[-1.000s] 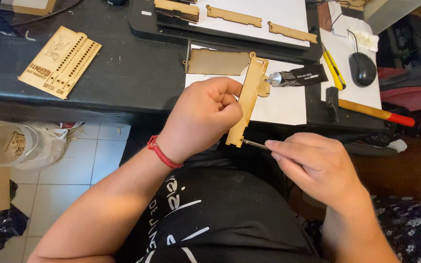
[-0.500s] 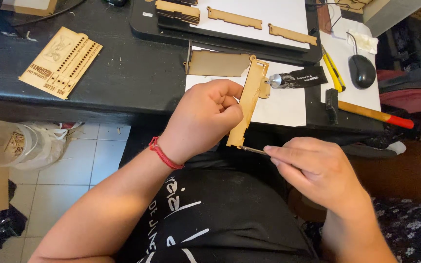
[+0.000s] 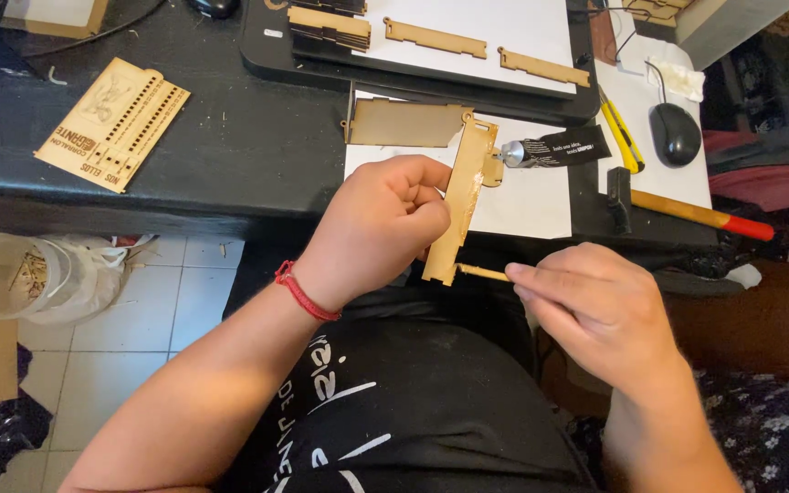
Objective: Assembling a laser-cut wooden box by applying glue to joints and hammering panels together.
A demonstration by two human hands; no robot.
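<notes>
Black counter fills the upper view. At centre, the left hand has its grip closed on a long wooden strip, long axis running 12 to 6 o'clock. Right hand pinches a thin wooden stick, pointing toward 9 o'clock, touching the strip's lower end.

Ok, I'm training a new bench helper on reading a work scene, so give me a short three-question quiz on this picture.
1. True or false: the left hand holds the long wooden strip upright, off the desk.
2. What does the right hand pinch?
A. the yellow knife
B. a thin stick
C. the mouse
3. Which end of the strip does the stick's tip touch?

Key
1. True.
2. B.
3. The bottom end, nearest the person's lap; the black glue tube lies on the white sheet near the top end.
</notes>
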